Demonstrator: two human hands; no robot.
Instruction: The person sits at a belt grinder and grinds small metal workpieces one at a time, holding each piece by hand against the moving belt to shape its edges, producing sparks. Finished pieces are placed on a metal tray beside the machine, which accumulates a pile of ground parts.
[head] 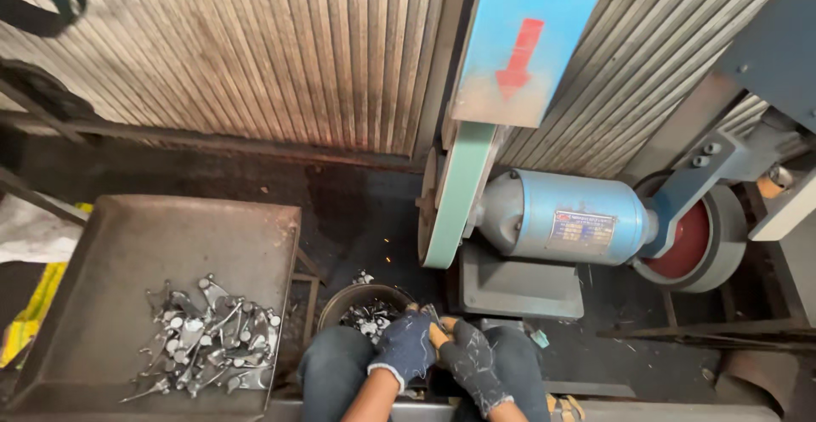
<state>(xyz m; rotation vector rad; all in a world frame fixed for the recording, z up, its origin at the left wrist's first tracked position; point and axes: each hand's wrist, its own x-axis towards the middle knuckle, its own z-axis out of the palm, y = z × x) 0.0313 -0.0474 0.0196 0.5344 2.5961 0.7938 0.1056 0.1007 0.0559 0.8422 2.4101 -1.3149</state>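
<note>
Both my hands wear dark speckled work gloves and meet low in the view, above my knees. My left hand (405,347) and my right hand (467,356) together pinch a small metal part (431,312), its tip pointing up toward the green sanding belt (459,192). A few sparks (384,260) glow just left of the belt's lower wheel. Below my hands stands a round bucket (353,296) holding shiny metal pieces.
A grey metal tray (161,243) at left carries a pile of several unfinished metal parts (208,337). A blue motor (565,218) drives the belt, with a red wheel (688,243) at right. A corrugated metal wall (255,48) stands behind. A blue guard with a red arrow (531,31) covers the belt's upper run.
</note>
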